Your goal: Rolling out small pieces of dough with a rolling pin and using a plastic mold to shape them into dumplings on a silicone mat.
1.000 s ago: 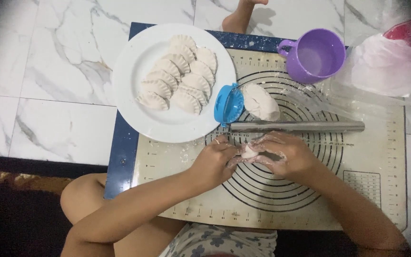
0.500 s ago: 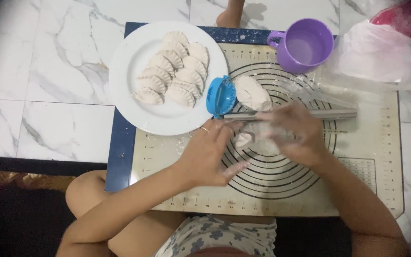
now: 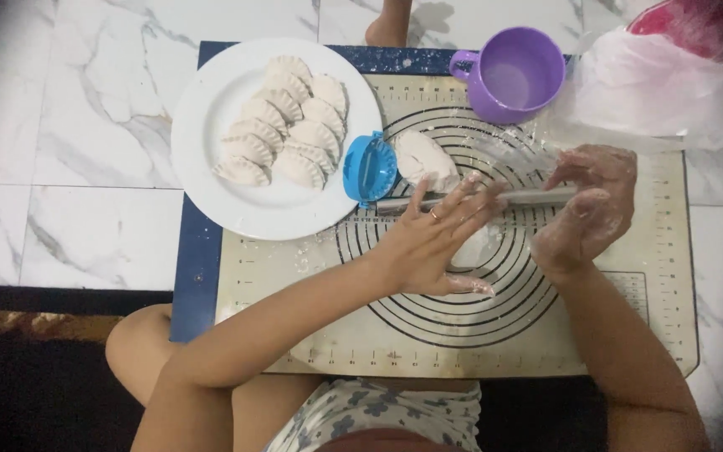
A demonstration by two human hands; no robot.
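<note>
Lying under both hands: rolling pin

My floor is white marble with grey veins, filling the left of the frame. The baking mat is cream with black concentric rings and a dark blue border. At upper left sits a white plate of pale, off-white dumplings. Beside it lies a bright blue dumpling press, then a pale dough lump. The mug at top centre is purple. My right hand is dusted white with flour. My clothing at the bottom is pale with a blue-grey floral print.
</note>
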